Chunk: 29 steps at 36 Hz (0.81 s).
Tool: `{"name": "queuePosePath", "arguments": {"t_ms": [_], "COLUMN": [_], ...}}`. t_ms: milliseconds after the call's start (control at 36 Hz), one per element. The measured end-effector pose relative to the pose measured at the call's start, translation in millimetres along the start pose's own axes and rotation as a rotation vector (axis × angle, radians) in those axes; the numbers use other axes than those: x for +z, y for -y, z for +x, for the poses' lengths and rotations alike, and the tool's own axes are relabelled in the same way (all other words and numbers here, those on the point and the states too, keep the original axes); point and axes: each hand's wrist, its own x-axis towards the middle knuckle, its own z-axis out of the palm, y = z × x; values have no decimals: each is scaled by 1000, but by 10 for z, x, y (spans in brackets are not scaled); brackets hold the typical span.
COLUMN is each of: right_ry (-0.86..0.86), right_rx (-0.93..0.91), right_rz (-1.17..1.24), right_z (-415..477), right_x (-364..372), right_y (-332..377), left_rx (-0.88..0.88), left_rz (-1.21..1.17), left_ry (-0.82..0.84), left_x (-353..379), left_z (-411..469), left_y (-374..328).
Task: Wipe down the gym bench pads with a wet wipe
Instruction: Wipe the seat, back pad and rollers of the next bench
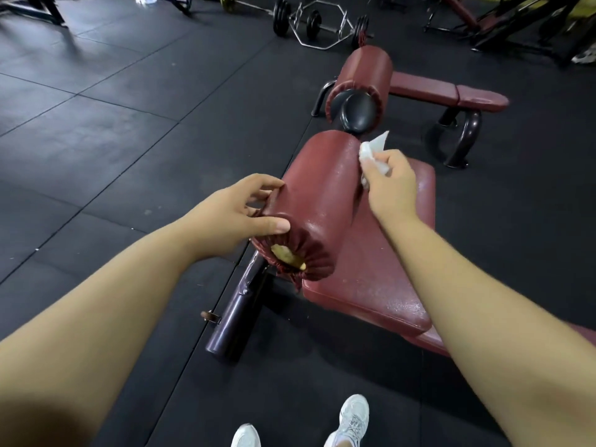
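A dark red roller pad (317, 195) lies across the near end of the bench, its gathered end cap showing yellow foam. My left hand (232, 217) grips that near end, thumb on the cap's rim and fingers curled over the top. My right hand (392, 185) pinches a crumpled white wet wipe (374, 153) and holds it against the roller's far right side. Under and right of the roller lies the flat dark red seat pad (380, 279), with a scuffed, speckled surface.
A second roller pad (364, 75) and a long narrow bench pad (445, 93) stand beyond on black legs. A hex bar with weight plates (317, 25) lies on the black rubber floor at the back. My white shoes (350, 421) are at the bottom.
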Motion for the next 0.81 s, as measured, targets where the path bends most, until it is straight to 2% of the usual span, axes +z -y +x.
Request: {"name": "queuePosePath", "arguments": {"t_ms": [111, 194, 306, 417, 528, 583, 694, 806], "right_ry": [181, 324, 261, 140, 71, 49, 84, 312], "right_rx": [-119, -289, -382, -330, -232, -176, -198, -467], "right_rz": [47, 51, -57, -106, -202, -233, -192, -183], "right_z": [-885, -1259, -955, -315, 256, 339, -135, -867], "right_x": [-105, -192, -126, 39, 121, 105, 28, -177], "right_y": [-16, -34, -47, -13, -69, -72, 40, -33], "left_rx": [-38, -74, -37, 1, 134, 159, 104, -24], "left_rz": [-118, -162, -59, 71, 413, 498, 400, 198], "left_ry": [0, 12, 21, 8, -41, -82, -117, -54], "left_x": [-55, -8, -3, 18, 180, 254, 205, 165], "left_z": [-38, -56, -66, -90, -105, -83, -30, -78], "left_y": [146, 192, 162, 12, -206, -239, -156, 7]}}
